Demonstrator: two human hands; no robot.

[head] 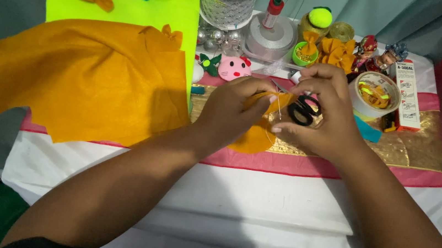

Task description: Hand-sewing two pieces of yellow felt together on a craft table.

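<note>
Leftward, a big orange felt sheet [71, 76] is lying across the tabletop [235, 192]. At centre frame, the left hand [230, 114] is pinching a small orange felt piece [255, 136], and the right hand [321, 116] is gripping black-handled scissors [303, 110], blades apparently closing. Crowded fingers could get nicked, or the piece could slip.

Most of the small orange felt piece [255, 139] lies hidden under the hands, left [230, 114] and right [324, 116]. The scissors [303, 110] show only black handles; their blades are covered. The big orange felt sheet [71, 79] runs off the left edge.
</note>
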